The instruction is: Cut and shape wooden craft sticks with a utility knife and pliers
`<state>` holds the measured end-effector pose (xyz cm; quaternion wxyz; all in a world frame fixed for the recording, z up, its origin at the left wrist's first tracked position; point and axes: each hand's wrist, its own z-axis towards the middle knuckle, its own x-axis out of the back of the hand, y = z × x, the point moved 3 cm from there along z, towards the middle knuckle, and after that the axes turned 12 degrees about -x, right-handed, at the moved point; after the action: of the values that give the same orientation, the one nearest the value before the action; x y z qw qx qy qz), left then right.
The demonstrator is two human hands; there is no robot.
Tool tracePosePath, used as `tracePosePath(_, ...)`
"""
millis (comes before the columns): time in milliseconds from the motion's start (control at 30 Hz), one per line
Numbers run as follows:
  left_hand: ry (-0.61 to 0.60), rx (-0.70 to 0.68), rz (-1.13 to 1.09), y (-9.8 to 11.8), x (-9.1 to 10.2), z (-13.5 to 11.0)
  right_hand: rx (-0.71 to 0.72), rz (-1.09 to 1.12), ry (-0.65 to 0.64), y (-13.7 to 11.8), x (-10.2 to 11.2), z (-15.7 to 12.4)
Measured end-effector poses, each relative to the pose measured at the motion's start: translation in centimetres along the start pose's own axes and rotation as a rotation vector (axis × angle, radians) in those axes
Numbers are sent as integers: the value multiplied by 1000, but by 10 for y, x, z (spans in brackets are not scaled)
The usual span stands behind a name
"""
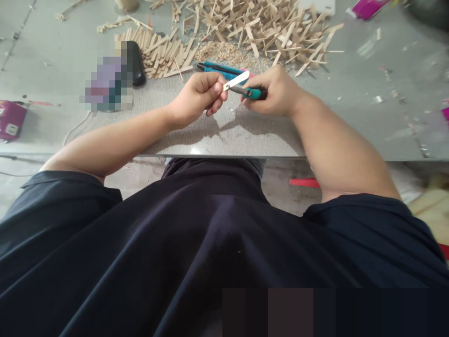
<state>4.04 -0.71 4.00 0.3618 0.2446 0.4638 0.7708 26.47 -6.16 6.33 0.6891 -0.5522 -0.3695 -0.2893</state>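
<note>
My left hand [198, 97] is closed in a pinch on a pale flat wooden stick [237, 80], held above a grey mat [224, 135]. My right hand [275, 91] is wrapped round a teal and black utility knife [253, 93], its front end right against the stick. Both hands hover close together over the mat's middle.
Another teal cutter [219, 69] lies just behind the hands. A heap of wood shavings [224, 50], a stack of sticks [164, 49] and a large scattered pile of sticks [266, 25] fill the back. A black case [135, 63] stands left, a magenta object [10, 119] far left.
</note>
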Motion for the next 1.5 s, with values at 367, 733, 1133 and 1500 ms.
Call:
tracePosePath(367,177,-196,51,9,3,3,19,-75,218,-1,-7,4)
tracePosePath(733,309,-73,359,22,6,3,-2,-554,439,14,17,5)
tracePosePath(1133,292,67,480,47,-6,1,-41,-736,550,26,24,11)
tracePosePath(1500,179,-222,777,30,8,2,41,-774,591,25,30,3)
